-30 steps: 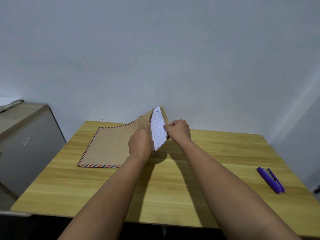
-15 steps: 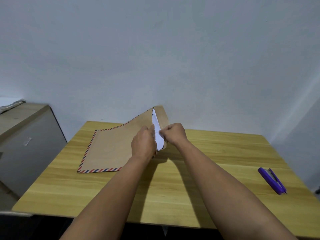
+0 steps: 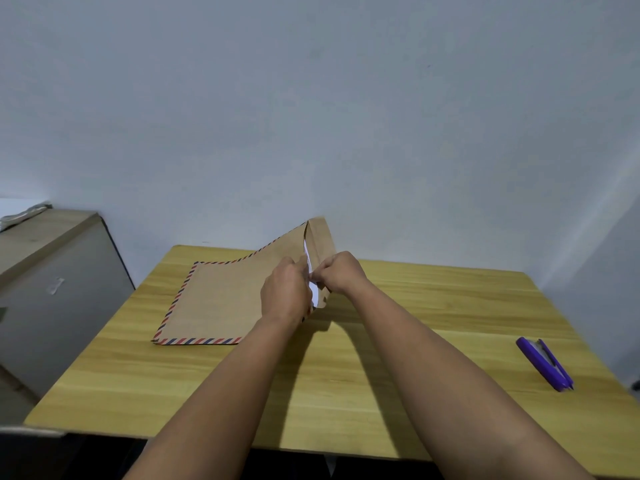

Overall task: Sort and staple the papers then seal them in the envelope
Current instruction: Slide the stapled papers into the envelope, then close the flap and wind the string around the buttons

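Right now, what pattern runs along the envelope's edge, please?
Red and blue diagonal stripes on the envelope, head view.

I see two bare forearms reaching in from the bottom of the frame, no sleeves, watch or rings visible on my left hand (image 3: 284,295) or right hand (image 3: 343,276).

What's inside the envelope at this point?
White papers show as a sliver in the envelope mouth between both hands; the rest is covered, so staple and page count are unseen.

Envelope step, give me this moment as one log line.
step: inserting papers | envelope: mouth raised | left hand: holds mouth | right hand: pushes papers | stapler: idle on table
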The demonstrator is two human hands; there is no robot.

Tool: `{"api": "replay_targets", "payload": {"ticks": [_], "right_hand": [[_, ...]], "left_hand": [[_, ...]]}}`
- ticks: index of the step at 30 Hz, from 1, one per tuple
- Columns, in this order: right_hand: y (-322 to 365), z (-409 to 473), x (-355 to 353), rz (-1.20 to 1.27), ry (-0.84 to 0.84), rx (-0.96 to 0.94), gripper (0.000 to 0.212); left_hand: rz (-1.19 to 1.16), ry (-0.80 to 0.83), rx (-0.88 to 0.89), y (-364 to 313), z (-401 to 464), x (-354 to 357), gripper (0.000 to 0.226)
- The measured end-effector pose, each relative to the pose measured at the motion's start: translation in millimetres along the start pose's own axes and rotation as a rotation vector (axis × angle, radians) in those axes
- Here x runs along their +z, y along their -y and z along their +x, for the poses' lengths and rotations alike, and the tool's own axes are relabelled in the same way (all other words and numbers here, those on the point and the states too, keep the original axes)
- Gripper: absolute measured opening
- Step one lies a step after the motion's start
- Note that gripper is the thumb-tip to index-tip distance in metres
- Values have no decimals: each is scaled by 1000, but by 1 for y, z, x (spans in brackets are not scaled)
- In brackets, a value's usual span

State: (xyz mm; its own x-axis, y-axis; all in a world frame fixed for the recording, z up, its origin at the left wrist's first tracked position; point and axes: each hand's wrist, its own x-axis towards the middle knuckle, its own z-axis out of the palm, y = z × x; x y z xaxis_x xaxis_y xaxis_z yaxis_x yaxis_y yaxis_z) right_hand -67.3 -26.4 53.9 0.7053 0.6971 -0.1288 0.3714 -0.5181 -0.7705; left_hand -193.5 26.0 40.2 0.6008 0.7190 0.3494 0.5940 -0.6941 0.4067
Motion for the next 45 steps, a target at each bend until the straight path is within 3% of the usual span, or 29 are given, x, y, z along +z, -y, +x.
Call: {"api": "replay_targets", "payload": {"ticks": [8,15,17,19,21,24,27,29,37,42,45], "right_hand": [[-6,-7,-11,65,33,-2,32],[-14,-14,-45,-149,161,-134,34],[-21,-10,-58,-314,208,-141,54],[-25,-10,-72,-476,209,-120,95],[-28,-8,-88,-563,194,-111,110],[-25,-8,-107,-722,178,-120,96],[-23,-2,-110,-915,120,-180,40],[-28,9,-100,-1006,37,-238,26],[-59,59,-42,-922,-141,-346,22],[-87,59,-18,-806,17,-356,28],[-100,49,-11,-826,48,-374,33]], "left_hand": [[-96,27,-48,0,-1,2,28],[-122,27,-63,0,4,-2,38],[-94,66,-57,3,8,-3,42],[-59,116,-38,7,11,-2,38],[-20,160,-22,9,12,2,38],[-13,176,-11,9,12,9,40],[-2,198,2,5,14,16,37],[3,226,8,3,16,21,36],[-46,299,-93,10,17,43,71],[-285,310,-387,20,12,57,93],[-426,208,-508,15,5,60,83]]}}
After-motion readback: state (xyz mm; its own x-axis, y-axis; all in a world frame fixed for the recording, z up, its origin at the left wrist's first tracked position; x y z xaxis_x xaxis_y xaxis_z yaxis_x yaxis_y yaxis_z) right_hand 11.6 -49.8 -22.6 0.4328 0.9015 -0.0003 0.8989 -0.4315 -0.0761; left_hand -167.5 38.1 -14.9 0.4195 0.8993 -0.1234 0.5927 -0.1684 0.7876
